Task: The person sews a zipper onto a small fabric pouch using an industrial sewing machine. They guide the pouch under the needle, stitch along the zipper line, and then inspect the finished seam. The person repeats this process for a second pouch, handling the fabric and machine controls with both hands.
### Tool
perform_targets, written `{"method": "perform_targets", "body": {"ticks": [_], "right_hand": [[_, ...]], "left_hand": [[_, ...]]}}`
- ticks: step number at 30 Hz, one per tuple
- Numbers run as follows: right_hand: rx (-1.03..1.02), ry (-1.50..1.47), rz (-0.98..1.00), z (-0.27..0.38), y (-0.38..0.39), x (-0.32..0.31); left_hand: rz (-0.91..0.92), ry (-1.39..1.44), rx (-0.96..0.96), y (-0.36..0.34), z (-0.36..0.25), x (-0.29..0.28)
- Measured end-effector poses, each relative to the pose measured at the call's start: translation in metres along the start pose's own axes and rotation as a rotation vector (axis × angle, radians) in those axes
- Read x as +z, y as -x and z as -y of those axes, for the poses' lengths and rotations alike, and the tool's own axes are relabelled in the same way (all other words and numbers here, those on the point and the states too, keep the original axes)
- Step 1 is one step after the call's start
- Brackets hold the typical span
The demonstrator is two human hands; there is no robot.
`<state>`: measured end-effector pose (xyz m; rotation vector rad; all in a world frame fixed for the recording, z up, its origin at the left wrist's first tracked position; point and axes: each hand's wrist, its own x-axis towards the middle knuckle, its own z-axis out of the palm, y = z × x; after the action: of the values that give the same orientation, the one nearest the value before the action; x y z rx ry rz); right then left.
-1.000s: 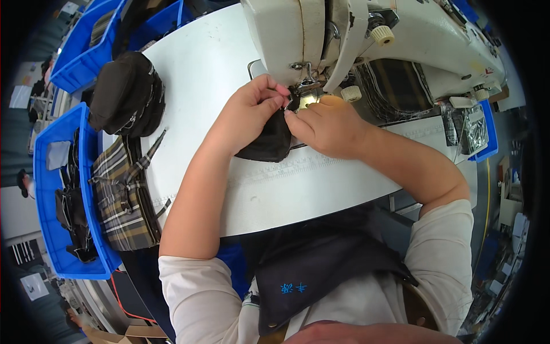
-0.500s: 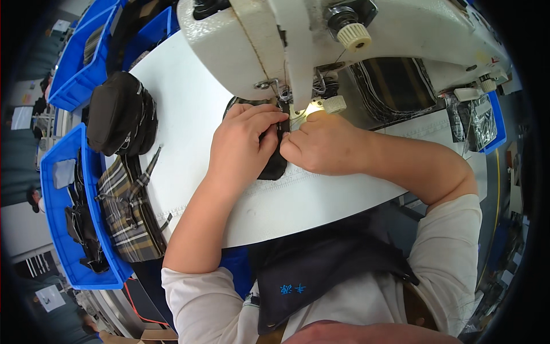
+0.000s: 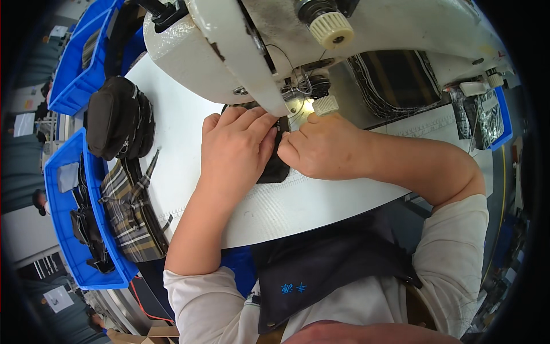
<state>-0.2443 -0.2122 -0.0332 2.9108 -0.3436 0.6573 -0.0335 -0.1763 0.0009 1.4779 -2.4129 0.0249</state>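
Observation:
A dark fabric piece (image 3: 276,171) lies on the white table below the needle area of a white sewing machine (image 3: 243,51). My left hand (image 3: 236,148) rests over it, fingers bent and pressed down, thumb near the forefinger. Close to its right, my right hand (image 3: 322,147) is curled, fingertips pinched at the fabric's right edge. The machine's lamp lights the spot just beyond the right fingers. Much of the fabric is hidden under both hands, and the needle tip cannot be made out.
A dark zipped pouch (image 3: 117,117) and plaid fabric pieces (image 3: 132,215) lie at the left. Beyond them are blue bins (image 3: 91,229). Under the machine arm sits a stack of dark striped panels (image 3: 395,83). A cream dial (image 3: 331,30) juts from the machine.
The view has shifted slightly, so the machine head appears farther left and tilted. Both hands stay on the fabric beside the needle area, with their grip looking much the same.

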Motion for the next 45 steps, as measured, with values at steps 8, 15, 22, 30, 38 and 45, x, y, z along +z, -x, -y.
{"method": "perform_targets", "body": {"ticks": [8, 15, 22, 30, 38, 45], "right_hand": [[0.021, -0.043, -0.029, 0.001, -0.001, 0.001], [0.035, -0.035, 0.072, 0.002, 0.0, -0.006], [0.076, 0.005, 0.065, -0.002, -0.001, -0.005], [0.09, -0.006, 0.066, -0.004, -0.001, -0.01], [0.116, 0.059, 0.058, -0.002, 0.002, -0.007], [0.107, 0.036, -0.005, -0.005, 0.001, -0.006]], "left_hand": [[-0.012, -0.043, 0.036, 0.002, -0.002, 0.002], [-0.04, -0.079, 0.024, 0.003, -0.007, 0.004], [-0.149, -0.009, 0.011, -0.001, -0.004, 0.015], [-0.078, 0.044, -0.023, 0.003, -0.008, 0.01], [-0.076, 0.09, -0.058, 0.001, -0.002, 0.0], [-0.053, -0.028, -0.065, 0.003, -0.004, -0.003]]}}
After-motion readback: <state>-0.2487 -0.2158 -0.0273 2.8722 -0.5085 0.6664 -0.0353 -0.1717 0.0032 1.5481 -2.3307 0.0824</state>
